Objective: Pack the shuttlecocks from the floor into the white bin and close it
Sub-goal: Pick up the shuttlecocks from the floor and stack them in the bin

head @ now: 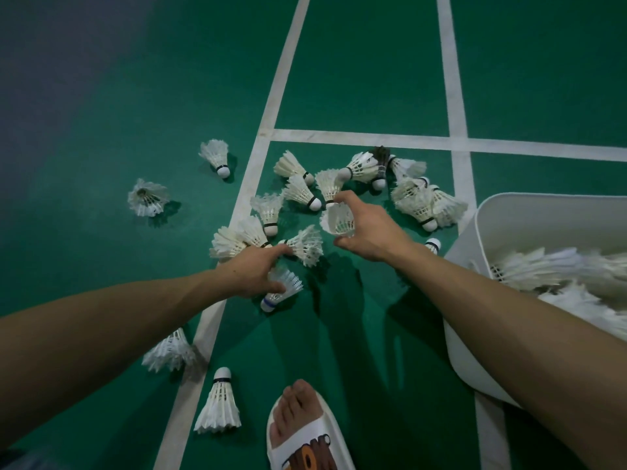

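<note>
Green court floor (pixel 356 79), white lines (pixel 453 96). We log the white bin (pixel 543 212) at 3 o'clock, open-topped, with a heap of shuttlecocks (pixel 543 269) inside. Right hand (pixel 373 232) grasps one white shuttlecock (pixel 337 220) between thumb and curled fingers, skirt mouth facing 9 o'clock. Left hand (pixel 252 273) curls round a blue-banded shuttlecock (pixel 288 283), thumb on its skirt, forefinger touching a neighbour's cork. Loose shuttlecocks (pixel 298 189) lie scattered from 9 to 1 o'clock of the hands, two more at 7 o'clock. Sandalled foot (pixel 302 425) at 6 o'clock.
</note>
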`<act>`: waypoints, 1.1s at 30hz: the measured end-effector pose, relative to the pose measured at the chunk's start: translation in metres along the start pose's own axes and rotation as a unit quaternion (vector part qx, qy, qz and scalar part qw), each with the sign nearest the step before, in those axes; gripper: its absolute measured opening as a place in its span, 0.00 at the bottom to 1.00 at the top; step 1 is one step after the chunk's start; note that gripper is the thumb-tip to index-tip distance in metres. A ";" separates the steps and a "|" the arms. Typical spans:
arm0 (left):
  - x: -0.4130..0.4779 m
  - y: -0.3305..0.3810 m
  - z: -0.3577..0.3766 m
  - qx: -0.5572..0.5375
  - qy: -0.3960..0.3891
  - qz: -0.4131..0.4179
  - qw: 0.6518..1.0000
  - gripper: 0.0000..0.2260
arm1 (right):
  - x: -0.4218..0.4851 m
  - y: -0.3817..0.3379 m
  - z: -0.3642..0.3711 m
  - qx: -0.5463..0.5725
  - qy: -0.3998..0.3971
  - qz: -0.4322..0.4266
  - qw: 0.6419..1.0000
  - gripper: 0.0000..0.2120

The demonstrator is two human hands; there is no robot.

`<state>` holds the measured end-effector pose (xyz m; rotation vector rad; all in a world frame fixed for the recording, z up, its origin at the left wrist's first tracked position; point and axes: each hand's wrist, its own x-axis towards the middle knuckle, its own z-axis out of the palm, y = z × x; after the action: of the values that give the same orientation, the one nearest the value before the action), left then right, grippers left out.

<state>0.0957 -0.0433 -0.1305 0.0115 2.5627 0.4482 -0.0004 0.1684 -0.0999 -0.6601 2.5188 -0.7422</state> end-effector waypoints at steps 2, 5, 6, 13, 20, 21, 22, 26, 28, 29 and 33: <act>0.003 0.004 0.001 -0.003 0.009 0.007 1.000 0.34 | -0.001 0.002 -0.003 0.003 0.003 0.002 1.000 0.32; 0.009 0.011 -0.002 -0.009 0.012 0.032 0.999 0.40 | -0.001 0.003 -0.011 0.010 0.014 -0.001 1.000 0.33; 0.013 0.012 -0.002 -0.002 0.002 0.035 0.999 0.41 | -0.001 0.003 -0.013 0.011 0.016 -0.004 1.000 0.33; 0.032 0.026 -0.002 0.050 -0.030 0.007 0.998 0.21 | -0.004 0.005 -0.029 0.028 0.010 -0.012 0.999 0.32; 0.023 0.046 -0.025 -0.054 0.021 0.017 0.998 0.19 | -0.022 0.009 -0.058 0.134 0.044 0.013 0.990 0.31; 0.020 0.050 -0.028 -0.078 0.020 0.017 0.997 0.18 | -0.026 0.011 -0.063 0.142 0.054 0.013 0.988 0.31; 0.017 0.056 -0.033 -0.099 0.020 0.019 0.995 0.18 | -0.032 0.011 -0.068 0.150 0.065 0.010 0.987 0.32; 0.007 0.091 -0.063 -0.185 0.044 0.026 0.981 0.14 | -0.061 0.017 -0.088 0.224 0.115 0.001 0.968 0.35; 0.001 0.114 -0.085 -0.230 0.071 0.034 0.970 0.14 | -0.075 0.019 -0.100 0.269 0.137 -0.004 0.953 0.36; -0.002 0.127 -0.096 -0.248 0.083 0.039 0.964 0.14 | -0.082 0.020 -0.107 0.272 0.150 -0.008 0.950 0.36; -0.018 0.177 -0.136 -0.287 0.118 0.079 0.947 0.15 | -0.112 0.033 -0.143 0.317 0.216 -0.001 0.923 0.33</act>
<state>0.0273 0.0794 0.0439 -0.0503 2.5667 1.3124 0.0042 0.3090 0.0193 -0.2846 2.3973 -1.7579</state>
